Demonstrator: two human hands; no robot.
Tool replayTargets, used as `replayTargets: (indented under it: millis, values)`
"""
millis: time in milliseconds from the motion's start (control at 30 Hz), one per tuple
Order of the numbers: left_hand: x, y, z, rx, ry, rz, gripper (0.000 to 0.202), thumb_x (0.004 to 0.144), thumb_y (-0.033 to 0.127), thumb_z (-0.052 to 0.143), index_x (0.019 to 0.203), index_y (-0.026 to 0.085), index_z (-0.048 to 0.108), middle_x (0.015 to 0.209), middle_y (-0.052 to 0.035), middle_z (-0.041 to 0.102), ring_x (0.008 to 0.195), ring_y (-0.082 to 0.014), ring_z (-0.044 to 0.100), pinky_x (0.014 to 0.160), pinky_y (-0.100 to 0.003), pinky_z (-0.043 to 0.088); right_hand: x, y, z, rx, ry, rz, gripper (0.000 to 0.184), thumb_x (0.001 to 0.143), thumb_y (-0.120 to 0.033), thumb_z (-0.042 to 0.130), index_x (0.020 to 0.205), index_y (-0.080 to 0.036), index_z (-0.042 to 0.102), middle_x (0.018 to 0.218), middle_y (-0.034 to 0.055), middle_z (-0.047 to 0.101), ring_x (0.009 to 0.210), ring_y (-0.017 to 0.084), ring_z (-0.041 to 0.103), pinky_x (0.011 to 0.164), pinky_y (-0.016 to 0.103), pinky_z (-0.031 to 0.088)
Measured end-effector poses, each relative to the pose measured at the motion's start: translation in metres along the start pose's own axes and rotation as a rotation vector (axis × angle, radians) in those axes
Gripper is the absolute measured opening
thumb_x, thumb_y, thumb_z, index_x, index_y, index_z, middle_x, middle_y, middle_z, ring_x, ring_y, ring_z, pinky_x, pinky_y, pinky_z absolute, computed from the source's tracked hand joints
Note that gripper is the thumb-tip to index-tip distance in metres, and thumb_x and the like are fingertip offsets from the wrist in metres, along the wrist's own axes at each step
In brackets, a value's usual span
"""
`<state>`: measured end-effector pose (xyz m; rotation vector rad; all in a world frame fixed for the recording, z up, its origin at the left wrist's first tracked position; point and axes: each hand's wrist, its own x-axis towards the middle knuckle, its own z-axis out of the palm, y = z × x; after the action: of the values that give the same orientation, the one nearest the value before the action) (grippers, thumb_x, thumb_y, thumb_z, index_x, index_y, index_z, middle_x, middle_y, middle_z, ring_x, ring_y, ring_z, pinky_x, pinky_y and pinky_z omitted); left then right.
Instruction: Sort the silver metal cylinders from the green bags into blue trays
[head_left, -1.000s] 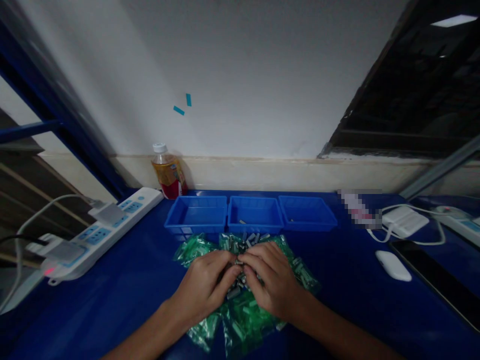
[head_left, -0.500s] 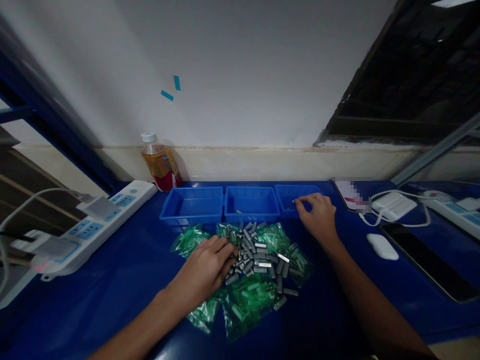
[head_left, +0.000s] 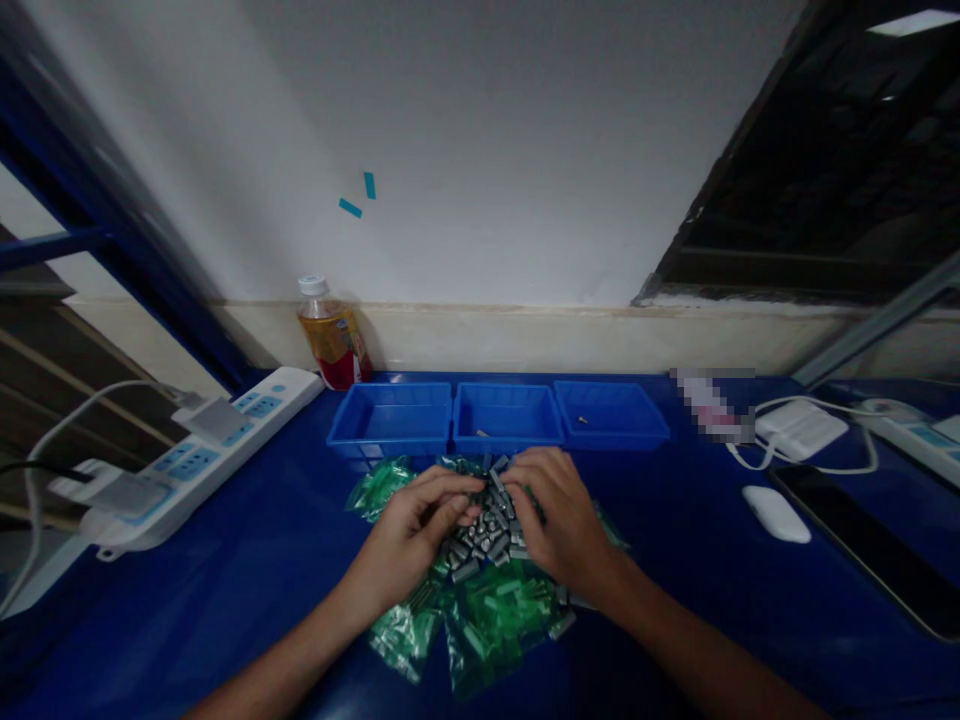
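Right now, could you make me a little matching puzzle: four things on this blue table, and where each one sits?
Things:
1. drink bottle
2. power strip
3. metal pieces
4. white oval gadget

Places:
a. heaped on the green bags
b. far left, with plugs in it
c. against the wall, left of the blue trays
d. right side, beside the dark phone

Pairs: 1-c, 2-b, 3-a, 4-d.

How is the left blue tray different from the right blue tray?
The left tray looks empty; the right tray holds one small piece. The left tray stands nearest the bottle; the right tray is at the row's other end. Both are blue, shallow and alike in shape.
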<state>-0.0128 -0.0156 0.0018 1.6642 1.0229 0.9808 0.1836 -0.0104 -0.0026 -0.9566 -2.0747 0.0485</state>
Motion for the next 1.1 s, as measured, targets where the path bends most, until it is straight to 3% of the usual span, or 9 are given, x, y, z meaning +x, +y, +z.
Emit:
replayTargets:
  millis: [133,333,433,600,700,800,900,1100]
  values:
    - [0.000,-0.003,0.005,-0.283,0.002,-0.173,0.027,0.085,0.037,0.059,0.099,0.015,0.063,0.084,-0.0046,0.068,0.077,-0.0163,0.065,0.075,-0.031,0.054,-0.004,-0.017,0.009,0.050,-0.085,-0.044,0.015,0.088,-0.016,0.050,0.103,-0.018,0.053,0.090,0.0070,0.061,0.087,0.021,0.054,0.076,0.037,0.041]
    - [-0.001,-0.007,0.008,-0.266,-0.009,-0.133,0.031,0.083,0.042,0.060,0.096,0.014,0.059,0.079,-0.0045,0.067,0.075,-0.0158,0.065,0.073,-0.030,0.053,-0.006,-0.011,0.011,0.000,-0.083,-0.070,0.009,0.088,-0.015,0.051,0.095,-0.017,0.056,0.087,0.0065,0.060,0.081,0.020,0.053,0.071,0.035,0.041]
    - [-0.004,-0.007,0.009,-0.157,0.008,-0.052,0.025,0.088,0.036,0.055,0.101,0.015,0.055,0.077,-0.0041,0.066,0.074,-0.0152,0.064,0.069,-0.028,0.053,-0.005,-0.009,0.012,0.035,-0.091,-0.031,0.007,0.088,-0.015,0.050,0.092,-0.018,0.055,0.085,0.0057,0.060,0.081,0.020,0.053,0.071,0.035,0.041]
    - [-0.010,-0.002,0.006,0.357,-0.011,0.283,0.019,0.089,0.018,0.051,0.107,0.018,0.057,0.089,-0.0056,0.066,0.080,-0.0154,0.063,0.072,-0.028,0.051,-0.006,-0.010,0.014,0.044,-0.038,0.038,0.009,0.091,-0.018,0.046,0.086,-0.019,0.055,0.078,0.0047,0.059,0.077,0.019,0.053,0.069,0.034,0.041]
    - [-0.011,-0.001,0.004,0.483,0.040,0.391,0.016,0.090,0.018,0.049,0.102,0.017,0.059,0.084,-0.0052,0.065,0.076,-0.0151,0.061,0.067,-0.028,0.050,-0.007,-0.009,0.015,0.056,-0.066,0.030,0.010,0.091,-0.020,0.048,0.084,-0.020,0.055,0.076,0.0036,0.059,0.077,0.019,0.054,0.070,0.033,0.041]
    - [-0.009,0.000,0.002,0.474,0.069,0.363,0.015,0.091,0.019,0.047,0.100,0.016,0.059,0.080,-0.0040,0.064,0.071,-0.0140,0.060,0.064,-0.026,0.049,-0.009,-0.009,0.014,0.049,-0.067,0.047,0.005,0.089,-0.020,0.051,0.093,-0.020,0.054,0.081,0.0047,0.061,0.080,0.020,0.055,0.072,0.035,0.042]
    - [-0.008,0.000,0.002,0.447,0.038,0.285,0.016,0.092,0.021,0.045,0.096,0.017,0.060,0.077,-0.0026,0.063,0.069,-0.0133,0.059,0.062,-0.024,0.047,-0.009,-0.009,0.011,0.033,-0.060,0.008,0.018,0.088,-0.018,0.052,0.106,-0.018,0.051,0.090,0.0073,0.061,0.085,0.021,0.054,0.073,0.037,0.043]
    - [-0.007,0.000,0.002,0.406,-0.038,0.205,0.024,0.094,0.026,0.040,0.083,0.016,0.059,0.070,-0.0013,0.061,0.065,-0.0128,0.058,0.061,-0.023,0.044,-0.007,-0.014,0.004,0.012,-0.098,-0.085,0.010,0.089,-0.015,0.048,0.096,-0.018,0.054,0.085,0.0058,0.059,0.081,0.020,0.053,0.071,0.036,0.042]
